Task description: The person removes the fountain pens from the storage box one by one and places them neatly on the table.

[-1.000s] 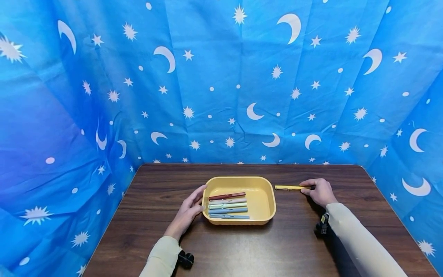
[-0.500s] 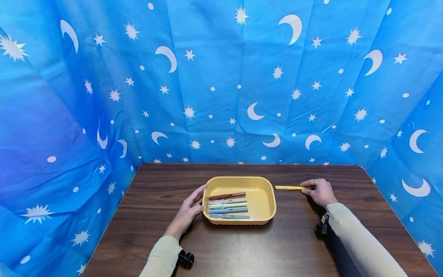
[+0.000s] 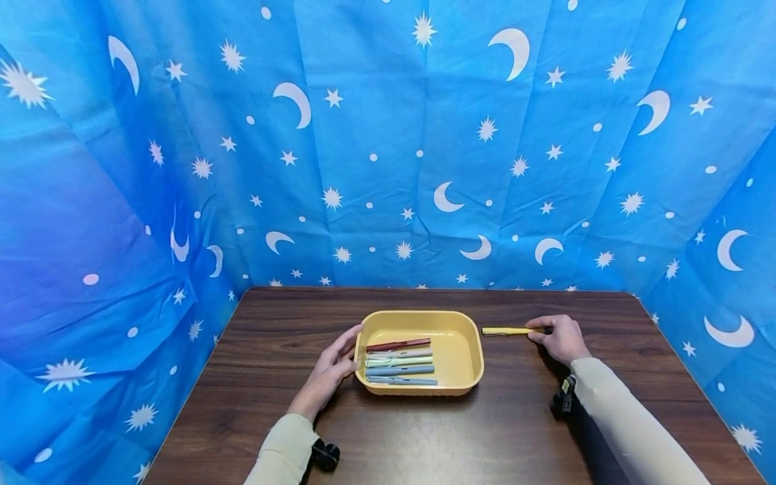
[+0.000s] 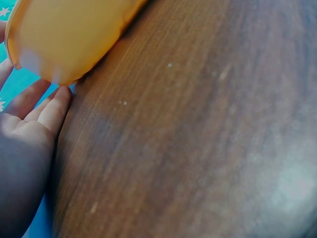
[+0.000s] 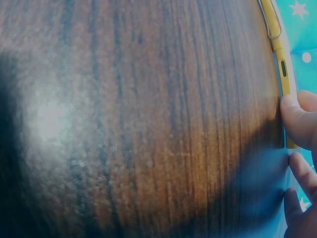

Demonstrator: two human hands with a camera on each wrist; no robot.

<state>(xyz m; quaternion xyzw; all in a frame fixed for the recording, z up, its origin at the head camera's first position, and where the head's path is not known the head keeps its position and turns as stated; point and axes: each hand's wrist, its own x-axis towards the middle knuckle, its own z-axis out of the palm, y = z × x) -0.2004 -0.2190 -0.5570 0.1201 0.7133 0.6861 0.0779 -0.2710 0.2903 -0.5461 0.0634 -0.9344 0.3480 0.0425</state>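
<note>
A yellow rectangular tray (image 3: 457,360) stands on the table, with several pens lying side by side in its left half. Among them are a dark red pen (image 3: 398,344), a blue-grey pen (image 3: 400,370) and a light blue pen (image 3: 402,380). My left hand (image 3: 327,374) rests against the tray's left end, fingers spread and fairly straight; in the left wrist view fingertips (image 4: 63,91) meet the tray's outer wall. Right of the tray, my right hand (image 3: 560,337) pinches a yellow pen (image 3: 503,331) near one end, its clip end pointing toward the tray. The right wrist view shows the thumb (image 5: 296,113) along its barrel.
The dark wood-grain table (image 3: 424,438) ends at a back edge just behind the tray. A blue cloth (image 3: 388,135) with white moons and stars hangs behind and along both sides. Black wrist cameras sit under both cream sleeves (image 3: 630,417).
</note>
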